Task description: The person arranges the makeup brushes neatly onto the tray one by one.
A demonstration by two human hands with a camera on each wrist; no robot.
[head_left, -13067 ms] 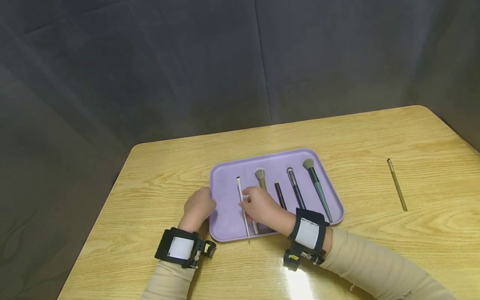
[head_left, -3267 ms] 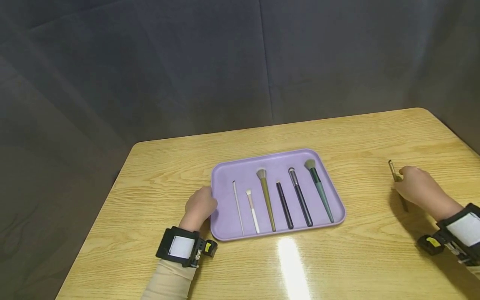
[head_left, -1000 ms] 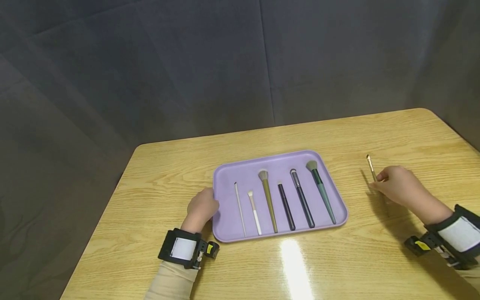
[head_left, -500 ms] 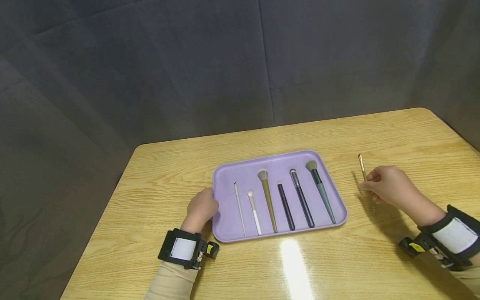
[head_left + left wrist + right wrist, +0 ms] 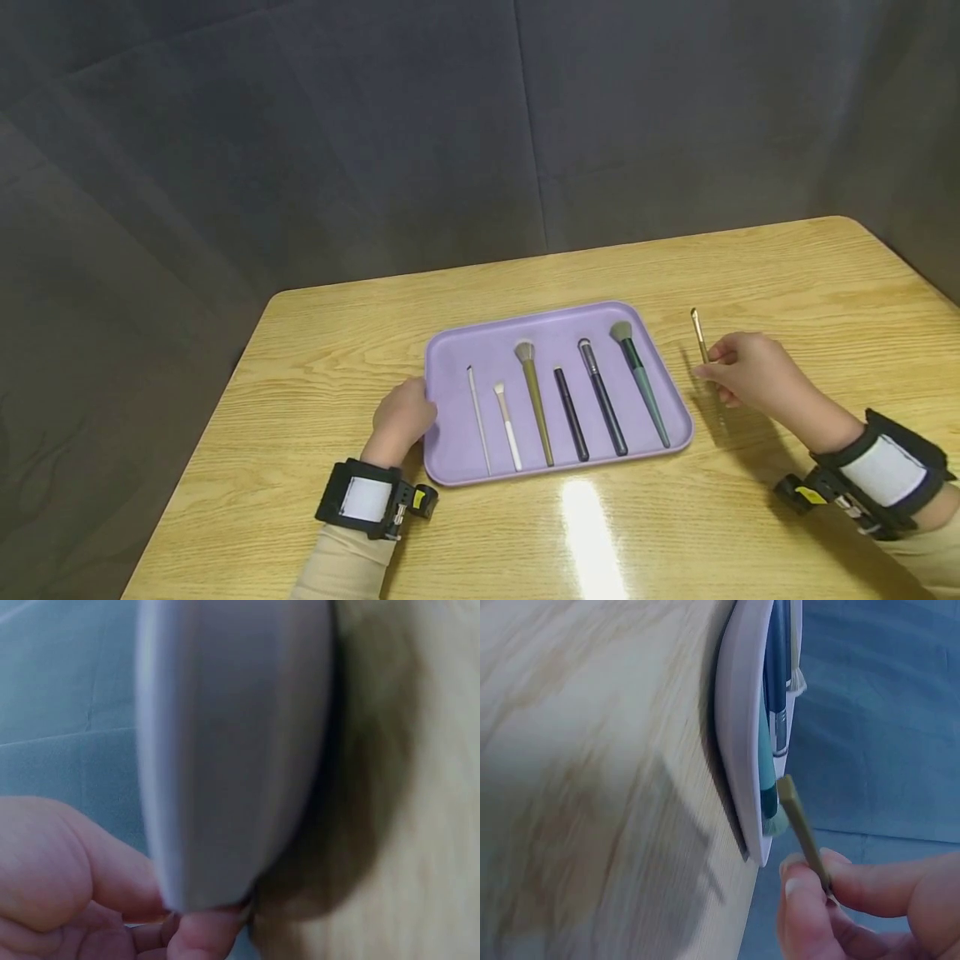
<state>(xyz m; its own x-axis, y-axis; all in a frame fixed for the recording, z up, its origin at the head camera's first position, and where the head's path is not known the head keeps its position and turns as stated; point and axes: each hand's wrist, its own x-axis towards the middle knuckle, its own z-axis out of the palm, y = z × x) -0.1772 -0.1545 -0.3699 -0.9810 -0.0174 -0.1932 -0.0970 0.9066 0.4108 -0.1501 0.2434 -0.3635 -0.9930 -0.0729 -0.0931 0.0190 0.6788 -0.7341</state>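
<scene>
A thin olive-gold makeup brush is pinched between the thumb and fingers of my right hand, just right of the tray and above the table. In the right wrist view the handle end of that makeup brush points toward the tray. My left hand grips the left rim of the purple tray; the left wrist view shows thumb and fingertips on the tray's edge. Several makeup brushes lie side by side in the tray, among them a green brush, a white brush and an olive brush.
The tray stands on a light wooden table with rounded corners. Behind the table hangs a dark grey cloth. A bright reflection lies on the wood in front of the tray.
Earlier, my right hand was at the white brushes in the tray. Since then it picked up the olive-gold makeup brush at the far right and carried it left toward the tray. My left hand stays at the rim.
</scene>
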